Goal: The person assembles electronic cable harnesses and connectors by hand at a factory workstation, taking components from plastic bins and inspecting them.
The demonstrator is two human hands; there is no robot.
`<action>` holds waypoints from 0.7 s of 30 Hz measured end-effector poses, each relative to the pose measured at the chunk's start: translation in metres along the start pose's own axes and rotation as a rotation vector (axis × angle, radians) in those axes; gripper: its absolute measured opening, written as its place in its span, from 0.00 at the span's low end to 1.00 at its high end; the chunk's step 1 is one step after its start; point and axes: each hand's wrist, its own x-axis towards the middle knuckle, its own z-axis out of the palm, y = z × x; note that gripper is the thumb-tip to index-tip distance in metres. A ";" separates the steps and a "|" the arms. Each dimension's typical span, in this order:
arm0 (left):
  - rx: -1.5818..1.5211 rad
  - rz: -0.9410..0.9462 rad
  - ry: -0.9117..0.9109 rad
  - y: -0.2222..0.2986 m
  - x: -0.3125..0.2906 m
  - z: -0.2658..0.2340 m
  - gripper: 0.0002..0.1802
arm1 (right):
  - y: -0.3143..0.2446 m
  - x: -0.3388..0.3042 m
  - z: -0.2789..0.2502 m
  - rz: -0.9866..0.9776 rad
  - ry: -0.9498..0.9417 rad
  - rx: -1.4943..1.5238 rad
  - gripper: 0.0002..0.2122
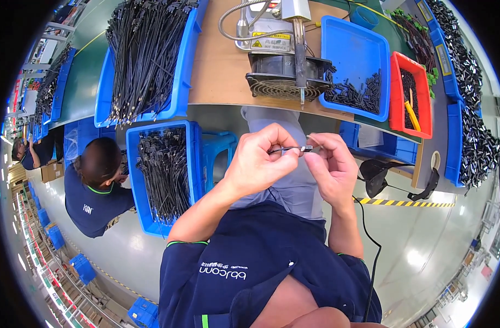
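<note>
While the workbench (220, 82) spans the space ahead of me, another person (99, 202) in a dark top sits off to my left. A big blue bin (191, 49) full of long black cables stands on the bench at the left, and a second blue bin (196, 164), lower down beside my left arm, holds more of them. Right of the bench-top machine with its round fan (285, 86) lies a shallow blue tray (351, 44) of short black pieces, then a smaller red bin (393, 109) with a yellow tool (411, 115) inside.

My hands are raised above my lap, close together. Between their fingertips lies a thin black cable (282, 149), its connector end (306, 148) pointing right. My left hand (261, 164) pinches it between thumb and forefinger, forearm slanting up and rightward. My right hand (334, 169) comes up more steeply, thumb and forefinger beside the connector end; it shows too small to tell whether they press on it.
</note>
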 end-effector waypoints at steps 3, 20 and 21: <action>0.030 0.009 0.031 0.004 0.001 -0.001 0.02 | -0.002 -0.001 -0.001 0.029 0.122 0.077 0.11; 0.216 0.191 0.169 0.028 0.011 -0.007 0.06 | -0.018 0.024 0.021 -0.456 0.175 -0.430 0.09; 0.240 0.189 0.163 0.030 0.011 -0.007 0.06 | -0.018 0.025 0.021 -0.458 0.177 -0.430 0.09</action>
